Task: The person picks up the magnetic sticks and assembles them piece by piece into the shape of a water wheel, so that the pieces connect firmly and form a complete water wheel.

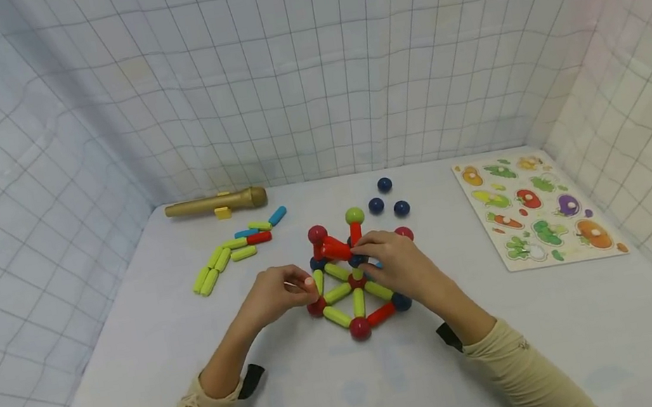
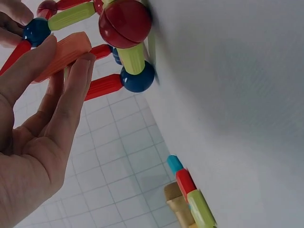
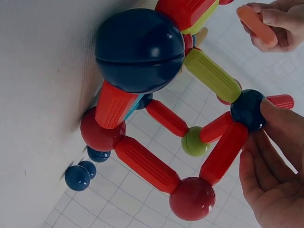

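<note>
Desk (image 1: 396, 406): a ball-and-rod frame (image 1: 356, 281) at centre, between both hands
Left hand (image 1: 279, 293): beside the frame's left edge, a single rod (image 2: 64, 54) in its fingers
Right hand (image 1: 402, 264): on a raised ball (image 3: 248, 110) of the frame
Loose rods (image 1: 223, 259): left of the frame, before the microphone (image 1: 214, 205)
Microphone: back left, near the wall (image 1: 306, 78)
Loose balls (image 1: 375, 205): three, behind the frame
Puzzle board (image 1: 574, 255): right, well apart from the frame
</note>
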Tool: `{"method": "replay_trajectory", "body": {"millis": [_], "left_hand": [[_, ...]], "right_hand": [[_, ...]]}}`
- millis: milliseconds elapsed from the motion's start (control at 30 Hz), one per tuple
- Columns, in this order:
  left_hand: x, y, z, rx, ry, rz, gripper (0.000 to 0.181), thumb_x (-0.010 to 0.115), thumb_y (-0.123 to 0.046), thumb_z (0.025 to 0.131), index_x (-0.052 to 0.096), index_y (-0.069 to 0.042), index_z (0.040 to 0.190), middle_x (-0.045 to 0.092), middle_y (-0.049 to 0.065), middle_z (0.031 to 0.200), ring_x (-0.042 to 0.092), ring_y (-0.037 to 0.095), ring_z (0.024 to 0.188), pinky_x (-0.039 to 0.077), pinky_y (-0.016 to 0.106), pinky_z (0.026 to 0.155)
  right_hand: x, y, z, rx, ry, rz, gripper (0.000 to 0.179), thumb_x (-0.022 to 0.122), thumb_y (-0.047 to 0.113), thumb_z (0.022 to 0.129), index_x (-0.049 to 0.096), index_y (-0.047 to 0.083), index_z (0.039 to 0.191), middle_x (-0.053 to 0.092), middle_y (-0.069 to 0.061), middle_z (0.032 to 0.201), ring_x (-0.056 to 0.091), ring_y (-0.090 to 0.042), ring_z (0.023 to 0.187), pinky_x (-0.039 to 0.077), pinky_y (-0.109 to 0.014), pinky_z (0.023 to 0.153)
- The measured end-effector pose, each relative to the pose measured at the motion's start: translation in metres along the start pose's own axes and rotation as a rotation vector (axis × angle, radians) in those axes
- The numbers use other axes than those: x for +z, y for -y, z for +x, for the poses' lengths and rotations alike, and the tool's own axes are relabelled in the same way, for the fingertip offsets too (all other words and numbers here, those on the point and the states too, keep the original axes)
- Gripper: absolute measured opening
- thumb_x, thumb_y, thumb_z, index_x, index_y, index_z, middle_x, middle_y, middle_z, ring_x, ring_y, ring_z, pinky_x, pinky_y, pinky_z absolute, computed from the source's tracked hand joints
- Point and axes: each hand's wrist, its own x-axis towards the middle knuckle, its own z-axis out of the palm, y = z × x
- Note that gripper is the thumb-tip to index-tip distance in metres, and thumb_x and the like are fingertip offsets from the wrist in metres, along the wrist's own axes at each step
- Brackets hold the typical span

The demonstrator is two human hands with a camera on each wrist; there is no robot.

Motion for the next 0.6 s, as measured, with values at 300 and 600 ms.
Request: {"method": "replay_trajectory", "body": {"millis": [300,600], "left_hand": [[0.012,0.008,0.001,-0.067,0.004,0.090,0.033,0.082,-0.019,0.078,0.068,-0.007,0.105,0.068,0.002,0.091,0.062,0.014,0.086,0.055,0.029,0.076],[0.017,0.011,0.008,-0.114,0.019,0.236,0.031,0.085,-0.021,0.074,0.070,-0.006,0.097,0.068,0.002,0.082,0.058,0.015,0.074,0.050,0.026,0.067]], "right_hand": [[0.002,0.001,0.000,-0.002,0.009,-0.002,0.032,0.082,0.009,0.076,0.075,0.008,0.107,0.072,-0.005,0.106,0.067,-0.018,0.097,0.058,-0.029,0.082],[-0.005,0.001,0.004,0.033,0.078,0.025,0.028,0.080,0.013,0.080,0.075,0.007,0.107,0.071,-0.005,0.106,0.067,-0.018,0.096,0.058,-0.028,0.082]]}}
